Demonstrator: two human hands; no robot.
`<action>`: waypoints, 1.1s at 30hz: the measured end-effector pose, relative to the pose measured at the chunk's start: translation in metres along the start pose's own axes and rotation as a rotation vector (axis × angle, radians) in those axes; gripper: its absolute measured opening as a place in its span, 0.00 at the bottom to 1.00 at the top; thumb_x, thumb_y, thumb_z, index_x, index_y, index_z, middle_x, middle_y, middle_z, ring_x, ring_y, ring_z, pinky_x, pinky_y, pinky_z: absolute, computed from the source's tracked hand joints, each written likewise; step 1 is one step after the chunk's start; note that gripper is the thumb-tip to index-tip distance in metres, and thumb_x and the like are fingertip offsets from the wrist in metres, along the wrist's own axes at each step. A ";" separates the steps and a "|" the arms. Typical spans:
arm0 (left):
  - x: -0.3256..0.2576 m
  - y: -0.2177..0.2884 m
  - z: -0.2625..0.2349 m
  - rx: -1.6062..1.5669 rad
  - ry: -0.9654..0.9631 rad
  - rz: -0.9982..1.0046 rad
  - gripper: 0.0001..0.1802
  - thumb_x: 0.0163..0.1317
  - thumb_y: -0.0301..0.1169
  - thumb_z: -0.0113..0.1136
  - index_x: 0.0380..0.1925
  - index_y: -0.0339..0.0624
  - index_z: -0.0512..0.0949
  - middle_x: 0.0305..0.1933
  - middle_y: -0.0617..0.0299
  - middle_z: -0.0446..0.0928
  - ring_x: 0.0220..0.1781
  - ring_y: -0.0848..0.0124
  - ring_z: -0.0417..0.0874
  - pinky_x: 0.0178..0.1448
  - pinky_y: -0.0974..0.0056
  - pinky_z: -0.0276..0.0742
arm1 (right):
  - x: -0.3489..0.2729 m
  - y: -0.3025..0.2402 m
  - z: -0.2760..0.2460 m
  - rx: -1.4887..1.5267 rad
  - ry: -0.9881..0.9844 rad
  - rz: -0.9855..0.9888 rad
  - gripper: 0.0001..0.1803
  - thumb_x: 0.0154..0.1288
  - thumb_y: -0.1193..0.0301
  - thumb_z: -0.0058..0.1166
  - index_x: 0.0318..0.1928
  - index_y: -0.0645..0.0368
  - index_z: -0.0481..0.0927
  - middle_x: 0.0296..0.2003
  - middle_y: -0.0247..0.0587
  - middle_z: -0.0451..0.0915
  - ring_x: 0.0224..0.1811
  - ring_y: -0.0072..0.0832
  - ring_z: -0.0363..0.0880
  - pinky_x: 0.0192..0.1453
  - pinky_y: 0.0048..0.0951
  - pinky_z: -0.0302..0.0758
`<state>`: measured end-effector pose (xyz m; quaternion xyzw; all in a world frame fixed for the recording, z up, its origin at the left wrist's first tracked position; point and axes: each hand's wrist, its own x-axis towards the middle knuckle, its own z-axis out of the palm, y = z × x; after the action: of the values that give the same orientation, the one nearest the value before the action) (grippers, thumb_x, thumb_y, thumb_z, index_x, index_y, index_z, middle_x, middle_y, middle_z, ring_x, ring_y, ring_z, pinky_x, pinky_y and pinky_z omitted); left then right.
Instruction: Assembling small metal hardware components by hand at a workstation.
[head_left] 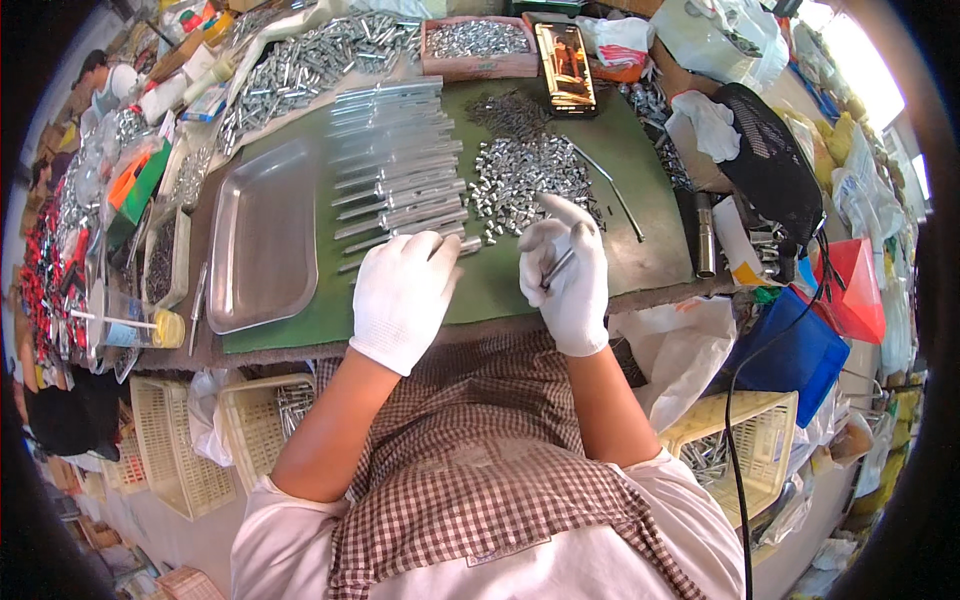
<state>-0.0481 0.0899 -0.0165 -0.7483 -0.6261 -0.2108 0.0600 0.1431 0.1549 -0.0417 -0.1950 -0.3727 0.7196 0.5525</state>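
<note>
Tubes (400, 190): silver, lying side by side in a row on the green mat (490, 300).
Left hand (405, 295): gloved in white, bent over the near end of the row; I cannot tell if it grips one.
Right hand (570, 275): gloved in white, curled around a thin metal stick (558, 268), one finger poking out.
Metal bits (530, 180): heaped just right of the tubes.
</note>
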 end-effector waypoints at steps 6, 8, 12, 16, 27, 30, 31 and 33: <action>0.001 -0.007 0.019 -0.072 0.049 0.005 0.13 0.57 0.32 0.70 0.43 0.45 0.83 0.42 0.61 0.82 0.47 0.57 0.82 0.52 0.53 0.77 | 0.002 0.002 -0.004 -0.058 0.045 0.096 0.20 0.77 0.64 0.44 0.58 0.65 0.79 0.35 0.41 0.79 0.21 0.18 0.69 0.18 0.18 0.59; 0.001 -0.007 0.022 -0.099 0.102 -0.003 0.12 0.58 0.32 0.69 0.42 0.44 0.82 0.42 0.60 0.82 0.47 0.56 0.83 0.52 0.53 0.77 | 0.004 0.003 -0.005 -0.065 0.047 0.133 0.19 0.75 0.66 0.44 0.56 0.65 0.80 0.34 0.40 0.79 0.21 0.17 0.68 0.18 0.18 0.58; -0.007 -0.009 0.026 -0.173 0.179 -0.038 0.11 0.59 0.31 0.69 0.41 0.43 0.80 0.42 0.56 0.84 0.46 0.52 0.84 0.52 0.51 0.77 | 0.005 0.003 0.005 -0.065 0.036 0.115 0.19 0.77 0.65 0.42 0.55 0.65 0.80 0.34 0.40 0.80 0.21 0.17 0.70 0.18 0.18 0.59; -0.020 -0.015 0.013 -0.272 0.107 -0.012 0.13 0.60 0.32 0.69 0.43 0.44 0.81 0.42 0.55 0.84 0.43 0.53 0.85 0.46 0.54 0.79 | -0.005 -0.010 0.019 -0.334 0.098 0.134 0.20 0.81 0.63 0.41 0.56 0.63 0.82 0.35 0.37 0.81 0.21 0.16 0.71 0.21 0.21 0.66; -0.009 0.002 -0.029 -0.181 -0.113 0.117 0.16 0.58 0.39 0.71 0.43 0.45 0.83 0.38 0.60 0.83 0.41 0.58 0.85 0.44 0.55 0.80 | -0.025 -0.026 0.029 -0.658 -0.040 0.443 0.17 0.80 0.65 0.50 0.56 0.64 0.83 0.23 0.26 0.75 0.20 0.12 0.68 0.26 0.20 0.67; -0.011 -0.001 -0.023 -0.275 -0.085 0.091 0.15 0.56 0.38 0.73 0.41 0.44 0.84 0.37 0.60 0.84 0.40 0.58 0.86 0.44 0.57 0.80 | -0.024 -0.030 0.023 -0.742 -0.041 0.430 0.16 0.79 0.65 0.52 0.53 0.64 0.84 0.23 0.27 0.76 0.21 0.12 0.68 0.27 0.21 0.68; -0.013 -0.003 -0.019 -0.283 -0.047 0.116 0.16 0.56 0.38 0.72 0.43 0.46 0.84 0.36 0.61 0.81 0.39 0.59 0.85 0.43 0.57 0.81 | -0.024 -0.030 0.023 -0.827 -0.020 0.432 0.15 0.77 0.64 0.55 0.47 0.65 0.85 0.23 0.29 0.76 0.23 0.14 0.69 0.29 0.23 0.69; -0.012 -0.001 -0.016 -0.291 -0.007 0.136 0.16 0.57 0.37 0.72 0.45 0.48 0.83 0.34 0.62 0.79 0.37 0.60 0.84 0.42 0.57 0.81 | -0.024 -0.030 0.016 -0.954 -0.073 0.371 0.14 0.76 0.64 0.56 0.44 0.65 0.84 0.23 0.29 0.76 0.25 0.14 0.69 0.31 0.24 0.70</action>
<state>-0.0548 0.0732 -0.0067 -0.7904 -0.5372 -0.2921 -0.0370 0.1595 0.1309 -0.0120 -0.4628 -0.6378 0.5618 0.2518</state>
